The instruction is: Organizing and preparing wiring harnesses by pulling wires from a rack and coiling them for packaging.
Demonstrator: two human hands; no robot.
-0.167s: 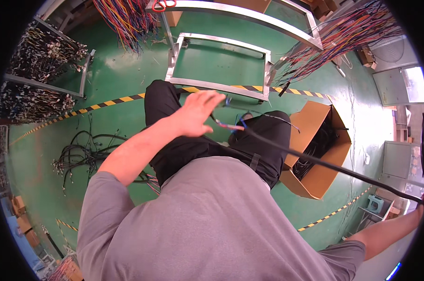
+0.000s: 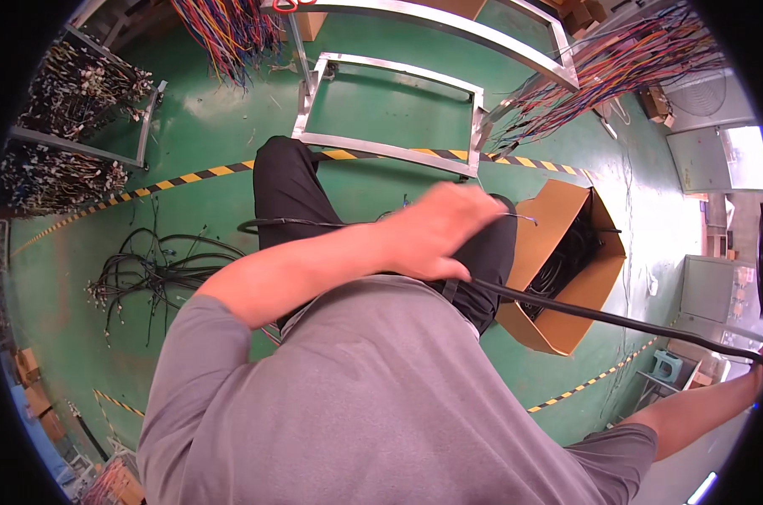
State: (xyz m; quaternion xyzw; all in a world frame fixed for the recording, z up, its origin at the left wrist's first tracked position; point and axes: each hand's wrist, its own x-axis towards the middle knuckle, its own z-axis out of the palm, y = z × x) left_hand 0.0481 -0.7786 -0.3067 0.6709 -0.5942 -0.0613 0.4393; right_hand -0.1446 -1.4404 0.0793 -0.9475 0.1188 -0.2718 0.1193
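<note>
A long black cable (image 2: 600, 317) runs from the right rim toward my lap, disappearing under my left hand (image 2: 449, 227). That hand is over my right thigh, blurred by motion, its thumb apart from the stretched fingers; nothing shows gripped in it. Beyond its fingertips pokes a thin wire end (image 2: 525, 219). Another stretch of black cable (image 2: 297, 222) loops across my left thigh and passes behind my left forearm. At the far right rim, my right hand (image 2: 761, 364) is closed around the cable's far part; most of its fingers are cut off by the picture's edge.
An open cardboard box (image 2: 584, 316) holding coiled black cables stands beside my right leg. A bundle of black cables (image 2: 150, 273) lies on the green floor at left. Ahead is a metal frame (image 2: 390, 151), with coloured wire bundles (image 2: 230, 38) hanging near it. Yellow-black tape (image 2: 205, 174) crosses the floor.
My left hand has moved right and slightly down over my right thigh. The cable's coloured wire ends are now mostly hidden, and a black loop shows over my left thigh. My right hand stays put.
</note>
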